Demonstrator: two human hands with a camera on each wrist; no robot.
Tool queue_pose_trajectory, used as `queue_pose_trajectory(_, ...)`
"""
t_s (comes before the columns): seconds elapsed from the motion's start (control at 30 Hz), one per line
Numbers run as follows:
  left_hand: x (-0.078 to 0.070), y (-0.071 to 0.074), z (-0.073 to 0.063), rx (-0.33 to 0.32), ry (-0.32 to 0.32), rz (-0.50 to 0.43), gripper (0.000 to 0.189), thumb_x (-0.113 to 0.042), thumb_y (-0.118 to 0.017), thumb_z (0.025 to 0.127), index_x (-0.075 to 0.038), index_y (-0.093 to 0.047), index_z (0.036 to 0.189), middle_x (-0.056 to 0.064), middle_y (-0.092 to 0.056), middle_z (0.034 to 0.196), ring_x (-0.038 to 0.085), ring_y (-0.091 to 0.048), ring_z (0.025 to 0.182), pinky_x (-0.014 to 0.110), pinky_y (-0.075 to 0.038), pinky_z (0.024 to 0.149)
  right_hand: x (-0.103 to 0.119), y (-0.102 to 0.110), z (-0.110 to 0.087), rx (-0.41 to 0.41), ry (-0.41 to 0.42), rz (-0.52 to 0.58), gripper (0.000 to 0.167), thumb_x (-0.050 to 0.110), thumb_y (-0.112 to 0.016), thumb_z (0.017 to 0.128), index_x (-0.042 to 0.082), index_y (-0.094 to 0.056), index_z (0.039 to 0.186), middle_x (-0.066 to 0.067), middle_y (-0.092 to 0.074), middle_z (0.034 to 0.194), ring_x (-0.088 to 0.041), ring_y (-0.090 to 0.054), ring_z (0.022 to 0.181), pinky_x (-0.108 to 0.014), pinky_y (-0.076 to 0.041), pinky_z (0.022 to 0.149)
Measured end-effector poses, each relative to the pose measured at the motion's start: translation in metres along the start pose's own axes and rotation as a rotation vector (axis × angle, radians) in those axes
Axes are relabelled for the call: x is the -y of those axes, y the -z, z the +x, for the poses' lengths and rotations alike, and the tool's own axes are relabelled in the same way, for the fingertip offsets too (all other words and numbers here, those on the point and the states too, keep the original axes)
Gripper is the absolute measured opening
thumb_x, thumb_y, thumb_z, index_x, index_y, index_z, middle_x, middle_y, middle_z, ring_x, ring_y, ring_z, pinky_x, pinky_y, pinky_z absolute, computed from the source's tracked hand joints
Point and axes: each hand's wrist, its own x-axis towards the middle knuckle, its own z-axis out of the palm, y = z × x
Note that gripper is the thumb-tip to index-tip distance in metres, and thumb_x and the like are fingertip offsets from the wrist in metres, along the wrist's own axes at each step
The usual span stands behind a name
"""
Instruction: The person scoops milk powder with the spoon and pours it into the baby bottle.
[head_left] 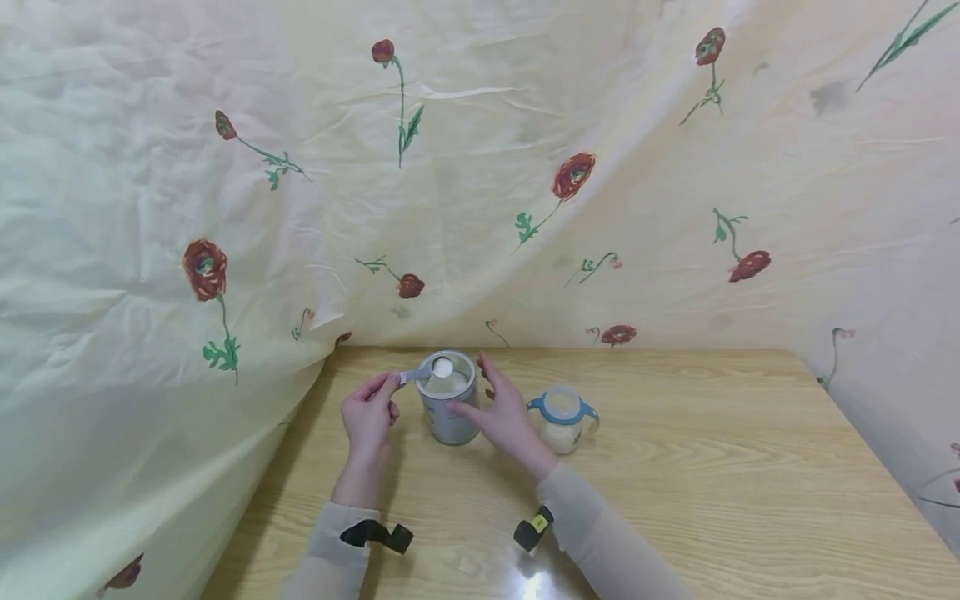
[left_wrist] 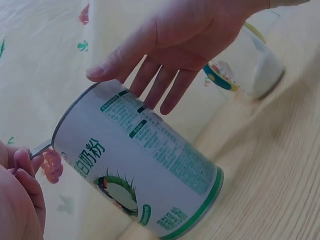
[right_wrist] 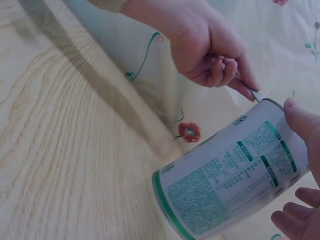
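A milk powder can [head_left: 451,423], pale with green print, stands upright near the table's back edge with its top off. My left hand [head_left: 367,418] pinches the handle of a measuring scoop [head_left: 442,367] between thumb and fingertips. The scoop's bowl is over the can's mouth and holds white powder. To the can's right, my right hand [head_left: 504,408] has its thumb and fingers spread around the upper side. In the left wrist view, its thumb is right at the rim of the can [left_wrist: 135,165]. The right wrist view shows only the tip of the scoop's handle [right_wrist: 256,95].
A two-handled baby cup [head_left: 561,421] with a blue collar and clear cap stands just right of my right hand. The wooden table [head_left: 712,467] extends to the right. A flowered cloth [head_left: 465,208] hangs behind it and along the left side.
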Motion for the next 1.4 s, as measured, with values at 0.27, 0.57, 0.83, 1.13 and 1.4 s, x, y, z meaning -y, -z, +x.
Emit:
queue_pose_trajectory(0.27,0.005,-0.001,-0.002,-0.028,0.068,-0.056,0.029,-0.014,-0.081,0.098,0.006,-0.074,0.118,0.002,-0.081,0.091,0.003,-0.049,0.048,0.015,-0.037,0.044,0.006,0.009,-0.006,-0.046,0.008,0.056,0.094,0.031,-0.089,0.092,0.010,-0.035,0.167,-0.013,-0.041,0.168,-0.034,-0.041,0.153,-0.051,-0.044,0.117)
queue_pose_trajectory(0.57,0.012,0.002,-0.004,-0.055,0.113,-0.132,0.016,-0.019,-0.084,0.097,-0.008,-0.080,0.107,0.000,-0.081,0.092,0.002,-0.048,0.049,0.015,-0.037,0.045,0.009,0.023,-0.014,-0.096,0.039,0.141,0.082,0.028,-0.085,0.095,0.012,-0.043,0.163,-0.013,-0.047,0.164,-0.034,-0.046,0.149,-0.052,-0.045,0.117)
queue_pose_trajectory(0.83,0.011,0.000,-0.007,-0.052,0.151,-0.185,0.008,-0.019,-0.081,0.099,-0.012,-0.079,0.102,0.000,-0.082,0.092,0.001,-0.047,0.049,0.013,-0.035,0.045,0.013,0.037,-0.019,-0.126,0.060,0.154,0.073,0.026,-0.082,0.098,0.009,-0.048,0.160,-0.013,-0.053,0.159,-0.034,-0.051,0.146,-0.050,-0.048,0.115)
queue_pose_trajectory(1.13,0.012,-0.004,-0.010,-0.043,0.149,-0.235,0.005,-0.015,-0.079,0.100,-0.013,-0.080,0.095,-0.001,-0.081,0.088,0.000,-0.046,0.048,0.012,-0.033,0.045,0.012,0.055,-0.021,-0.188,0.150,0.162,0.061,0.015,-0.078,0.101,0.005,-0.054,0.155,-0.013,-0.055,0.157,-0.035,-0.053,0.144,-0.054,-0.050,0.112)
queue_pose_trajectory(1.4,0.012,-0.008,-0.013,-0.031,0.146,-0.239,0.006,-0.013,-0.078,0.101,-0.013,-0.080,0.096,-0.001,-0.081,0.089,0.000,-0.046,0.048,0.012,-0.033,0.045,0.004,0.078,-0.026,-0.273,0.240,0.087,0.055,0.007,-0.078,0.099,0.004,-0.059,0.150,-0.011,-0.058,0.155,-0.032,-0.052,0.144,-0.052,-0.051,0.110)
